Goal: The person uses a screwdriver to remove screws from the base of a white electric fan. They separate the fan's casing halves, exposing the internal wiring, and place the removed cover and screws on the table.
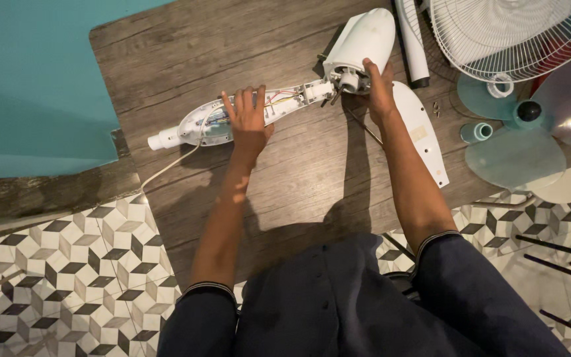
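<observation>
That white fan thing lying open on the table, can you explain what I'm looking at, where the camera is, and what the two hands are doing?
There is one picture, taken by a camera worn on a person's head, looking down at their own arms and a wooden table.

On the table lies a taken-apart fan. The left hand presses flat on the opened neck, where coloured wires show. The right hand grips the white motor housing at its lower end.

Beside the right forearm lies a white cover. Further right are the wire grille, the see-through blades and a white tube. A white cord trails off the table's edge towards the tiled floor.
</observation>
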